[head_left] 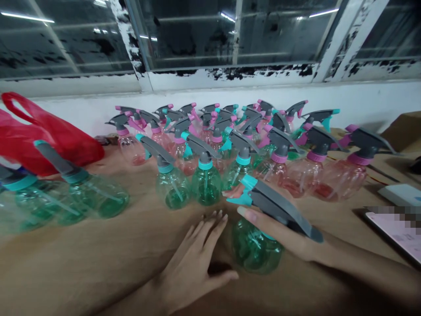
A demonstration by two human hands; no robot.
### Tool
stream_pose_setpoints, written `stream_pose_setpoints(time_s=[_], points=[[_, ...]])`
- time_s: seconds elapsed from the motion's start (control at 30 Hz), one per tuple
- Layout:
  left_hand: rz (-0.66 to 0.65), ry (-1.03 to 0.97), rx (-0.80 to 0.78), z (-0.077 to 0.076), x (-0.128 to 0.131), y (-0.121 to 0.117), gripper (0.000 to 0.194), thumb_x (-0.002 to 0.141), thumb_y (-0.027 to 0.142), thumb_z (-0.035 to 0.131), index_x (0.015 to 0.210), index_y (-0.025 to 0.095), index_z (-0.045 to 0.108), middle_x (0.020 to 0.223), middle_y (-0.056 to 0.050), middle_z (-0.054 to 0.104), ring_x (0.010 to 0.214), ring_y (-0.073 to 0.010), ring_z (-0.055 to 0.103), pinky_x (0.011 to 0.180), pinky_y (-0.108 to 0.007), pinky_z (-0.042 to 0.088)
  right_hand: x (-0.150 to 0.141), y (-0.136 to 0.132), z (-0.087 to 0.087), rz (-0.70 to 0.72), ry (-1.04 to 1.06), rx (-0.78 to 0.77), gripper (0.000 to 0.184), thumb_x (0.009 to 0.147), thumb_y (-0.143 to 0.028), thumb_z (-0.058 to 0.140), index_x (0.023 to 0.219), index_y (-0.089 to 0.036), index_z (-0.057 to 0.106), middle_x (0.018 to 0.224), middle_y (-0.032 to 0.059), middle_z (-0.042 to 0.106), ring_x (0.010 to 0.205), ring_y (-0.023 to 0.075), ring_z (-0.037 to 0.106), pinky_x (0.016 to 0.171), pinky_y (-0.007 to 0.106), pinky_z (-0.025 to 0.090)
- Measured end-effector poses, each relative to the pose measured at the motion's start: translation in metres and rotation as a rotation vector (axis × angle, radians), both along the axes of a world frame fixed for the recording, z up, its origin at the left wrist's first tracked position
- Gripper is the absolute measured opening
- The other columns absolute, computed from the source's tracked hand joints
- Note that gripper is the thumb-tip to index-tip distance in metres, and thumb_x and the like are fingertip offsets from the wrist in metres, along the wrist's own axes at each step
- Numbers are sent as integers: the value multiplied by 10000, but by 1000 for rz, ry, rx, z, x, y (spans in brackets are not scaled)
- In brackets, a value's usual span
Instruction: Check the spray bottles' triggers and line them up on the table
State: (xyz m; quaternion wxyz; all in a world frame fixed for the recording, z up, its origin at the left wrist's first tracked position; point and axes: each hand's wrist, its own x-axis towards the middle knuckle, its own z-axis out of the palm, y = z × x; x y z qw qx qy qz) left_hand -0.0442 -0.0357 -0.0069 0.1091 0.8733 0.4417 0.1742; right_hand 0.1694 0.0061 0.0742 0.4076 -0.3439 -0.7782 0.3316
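Note:
My right hand point(279, 226) is wrapped around the neck of a green spray bottle point(256, 250) with a grey and teal trigger head. This bottle is close to me, nearer than the rows behind it. Some of the right fingers are hidden behind the trigger head. Left of that bottle, my left hand point(197, 254) lies low over the table with fingers stretched out and holds nothing. Just beyond the left fingertips stand green spray bottles point(206, 184) with teal collars.
Several pink spray bottles point(342, 175) and green ones fill the back of the wooden table point(131, 259). More green bottles point(112, 195) stand at left, before a red plastic bag point(59, 136). A tablet-like device point(394, 228) and a cardboard box point(403, 131) lie at right.

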Motion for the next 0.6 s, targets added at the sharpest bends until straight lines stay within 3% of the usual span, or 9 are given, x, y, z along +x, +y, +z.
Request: stream_pose_setpoints(time_s=[0.2,0.4,0.6], points=[[-30,79,61,0,2,1,736,852,491,586,1439,144,309,1409,-177,429,1288,-349,396,1041,-552,316,2,1,-3,1,-14,-26,101,845,-338,586,915,-277,625,734,-11,566,628,160,570,585,302,497],[-32,98,89,-3,2,1,697,879,486,554,1431,136,312,1431,-173,400,1312,-334,362,1058,-534,300,1,-1,-4,73,26,-134,304,842,-361,587,1140,-303,601,770,-21,623,593,149,566,545,284,488],[-36,102,90,-1,2,3,660,878,478,559,1403,133,355,1413,-166,426,1299,-326,382,1052,-525,313,2,0,-9,67,9,-148,197,857,-369,567,1029,-316,646,781,-24,654,643,159,607,564,278,510]])
